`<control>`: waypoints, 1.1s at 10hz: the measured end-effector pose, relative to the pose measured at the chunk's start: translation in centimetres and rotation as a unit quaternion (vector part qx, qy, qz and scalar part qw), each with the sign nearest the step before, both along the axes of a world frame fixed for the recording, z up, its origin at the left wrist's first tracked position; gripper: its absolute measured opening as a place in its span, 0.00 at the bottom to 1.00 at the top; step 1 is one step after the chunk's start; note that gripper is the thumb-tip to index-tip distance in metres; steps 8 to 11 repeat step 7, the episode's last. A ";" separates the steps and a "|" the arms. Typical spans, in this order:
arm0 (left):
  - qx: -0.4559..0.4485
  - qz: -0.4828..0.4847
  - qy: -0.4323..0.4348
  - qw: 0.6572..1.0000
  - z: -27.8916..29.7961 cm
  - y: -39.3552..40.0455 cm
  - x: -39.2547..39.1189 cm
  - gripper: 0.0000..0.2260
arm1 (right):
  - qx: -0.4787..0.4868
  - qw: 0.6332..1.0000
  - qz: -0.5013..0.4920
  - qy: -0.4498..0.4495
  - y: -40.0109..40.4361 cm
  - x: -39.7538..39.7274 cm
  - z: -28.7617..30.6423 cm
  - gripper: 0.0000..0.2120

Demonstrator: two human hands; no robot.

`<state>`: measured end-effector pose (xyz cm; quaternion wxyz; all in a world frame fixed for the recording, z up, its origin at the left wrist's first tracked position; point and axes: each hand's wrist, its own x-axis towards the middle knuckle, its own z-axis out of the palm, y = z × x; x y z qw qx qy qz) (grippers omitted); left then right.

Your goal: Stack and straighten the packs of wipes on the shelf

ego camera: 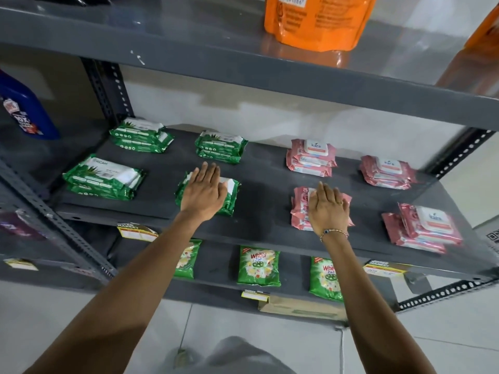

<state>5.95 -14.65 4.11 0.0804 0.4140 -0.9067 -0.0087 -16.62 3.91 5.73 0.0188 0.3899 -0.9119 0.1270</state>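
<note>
Wipes packs: green stack [231, 197] under flat left hand [203, 194]; pink stack [299, 209] under flat right hand [328, 210].

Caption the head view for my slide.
Left hand flat on green wipes stack, right hand on pink wipes stack.

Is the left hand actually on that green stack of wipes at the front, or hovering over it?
Touching. In the head view the left hand lies flat on the front green stack, palm and fingers covering its top with no gap showing.
</note>
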 end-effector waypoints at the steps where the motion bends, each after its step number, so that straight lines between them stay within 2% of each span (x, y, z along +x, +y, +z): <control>1: -0.005 0.009 -0.002 1.000 -0.1 0.0 -0.2 0.32 | -0.005 1.000 -0.003 0.007 -0.1 -0.1 -0.4 0.25; 3: 0.000 0.009 -0.008 1.000 -0.3 0.3 -0.1 0.30 | -0.003 1.000 -0.007 0.030 -0.6 0.8 -1.2 0.28; 5: 0.068 -0.007 -0.035 0.997 0.9 -0.3 0.0 0.29 | 0.016 1.000 -0.005 -0.001 -0.3 -0.1 -0.8 0.26; 6: 0.055 -0.006 0.025 0.998 2.0 0.3 0.4 0.30 | 0.021 1.000 -0.007 -0.016 0.2 0.3 0.0 0.27; 7: -0.027 -0.024 0.094 0.995 2.9 2.2 0.2 0.29 | -0.022 0.999 -0.011 0.041 0.8 1.7 0.6 0.28; 11: -0.027 -0.024 0.094 0.995 2.9 2.2 0.2 0.29 | -0.022 0.999 -0.011 0.041 0.8 1.7 0.6 0.28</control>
